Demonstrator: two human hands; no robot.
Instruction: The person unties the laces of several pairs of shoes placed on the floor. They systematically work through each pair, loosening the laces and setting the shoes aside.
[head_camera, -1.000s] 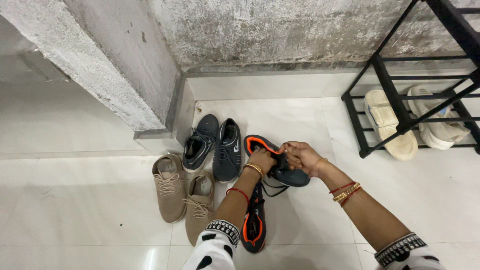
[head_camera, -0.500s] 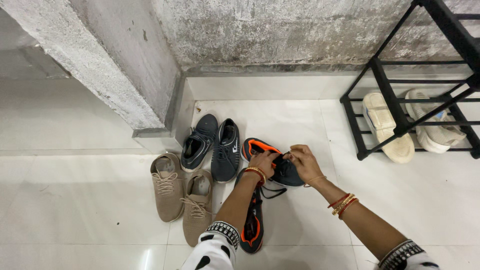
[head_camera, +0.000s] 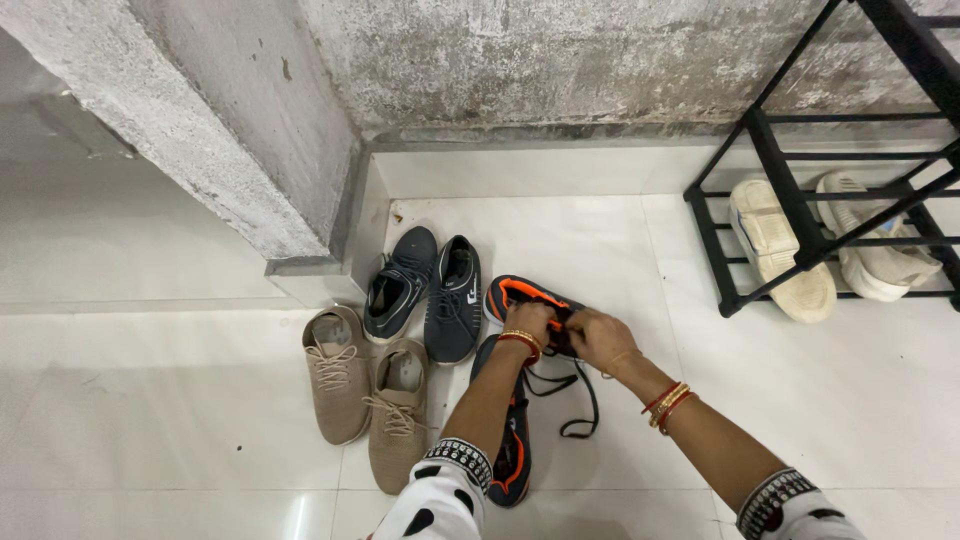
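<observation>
A dark shoe with an orange collar (head_camera: 512, 293) lies on the white tiled floor, and both my hands are on it. My left hand (head_camera: 530, 322) grips its upper near the laces, bangles at the wrist. My right hand (head_camera: 598, 338) presses on its toe end and hides most of it. A black lace (head_camera: 582, 400) hangs loose in a loop below my hands. Its mate, a second dark and orange shoe (head_camera: 510, 455), lies on the floor under my left forearm, partly hidden.
A pair of navy shoes (head_camera: 428, 290) and a pair of beige lace-up shoes (head_camera: 365, 390) sit to the left. A black metal shoe rack (head_camera: 800, 190) at the right holds two cream shoes (head_camera: 780, 250). A rough concrete pillar (head_camera: 230, 130) and wall stand behind.
The dark and orange shoe has gone from raised to lying on the floor. My hands have closed together over it, and the black lace now hangs out further toward me.
</observation>
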